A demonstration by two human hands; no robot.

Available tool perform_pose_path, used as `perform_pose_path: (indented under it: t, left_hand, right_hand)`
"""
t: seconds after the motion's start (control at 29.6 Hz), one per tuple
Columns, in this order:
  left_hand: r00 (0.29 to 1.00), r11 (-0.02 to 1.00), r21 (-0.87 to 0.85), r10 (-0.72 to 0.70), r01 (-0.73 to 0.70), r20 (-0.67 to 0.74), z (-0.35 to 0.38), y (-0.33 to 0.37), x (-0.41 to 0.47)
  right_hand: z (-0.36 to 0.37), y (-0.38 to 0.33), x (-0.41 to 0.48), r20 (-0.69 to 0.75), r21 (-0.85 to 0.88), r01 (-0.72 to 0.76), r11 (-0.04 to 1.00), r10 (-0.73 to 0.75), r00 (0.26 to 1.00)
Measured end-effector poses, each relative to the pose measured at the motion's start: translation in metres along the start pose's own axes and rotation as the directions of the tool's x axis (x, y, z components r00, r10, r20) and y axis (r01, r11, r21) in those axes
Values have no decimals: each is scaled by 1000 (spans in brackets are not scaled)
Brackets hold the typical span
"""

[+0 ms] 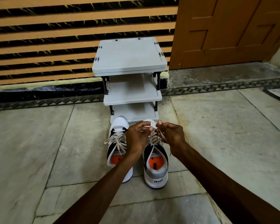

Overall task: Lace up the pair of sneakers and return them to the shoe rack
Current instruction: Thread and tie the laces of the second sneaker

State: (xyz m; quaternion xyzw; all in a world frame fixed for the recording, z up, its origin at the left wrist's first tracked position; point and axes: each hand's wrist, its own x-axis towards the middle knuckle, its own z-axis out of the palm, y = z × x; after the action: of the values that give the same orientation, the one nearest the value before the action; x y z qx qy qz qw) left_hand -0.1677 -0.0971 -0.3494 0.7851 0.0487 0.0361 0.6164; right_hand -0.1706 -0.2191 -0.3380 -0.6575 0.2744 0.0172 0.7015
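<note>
Two white, grey and black sneakers with orange insoles stand side by side on the floor, toes toward the shoe rack point(129, 59). The left sneaker point(117, 143) has its lace threaded, with loose ends lying across it. Over the front of the right sneaker point(155, 167), my left hand point(137, 136) and my right hand point(171, 135) each pinch part of its white lace point(153, 138). The hands nearly touch above the toe. My left forearm hides the heel of the left sneaker.
The grey three-shelf rack stands against a striped orange and black wall, with bare shelves facing me. A brown wooden door point(229, 29) is at the right. Stone floor tiles point(39, 151) spread to both sides of the shoes.
</note>
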Motion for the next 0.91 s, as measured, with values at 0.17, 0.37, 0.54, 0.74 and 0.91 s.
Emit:
perform_pose_path:
  t: [0.17, 0.37, 0.54, 0.74, 0.91]
  left_hand:
    - [990, 980, 149, 127, -134, 60, 0, -3, -4]
    - [951, 883, 355, 267, -307, 158, -1, -5, -11]
    - [926, 808, 458, 281, -370, 252, 0, -7, -12]
    - [893, 721, 529, 320, -447, 317, 0, -5, -17]
    - [879, 685, 553, 339, -474, 334, -2, -5, -15]
  right_hand:
    - [-3, -4, 1, 95, -57, -20, 998, 26, 995]
    - [-5, -5, 2, 184, -140, 7, 990, 19, 983]
    - [-8, -5, 2, 245, -143, 51, 988, -14, 969]
    - [-4, -3, 9, 64, -166, -14, 986, 25, 998]
    - [-6, -1, 11, 43, -86, -35, 996, 39, 998]
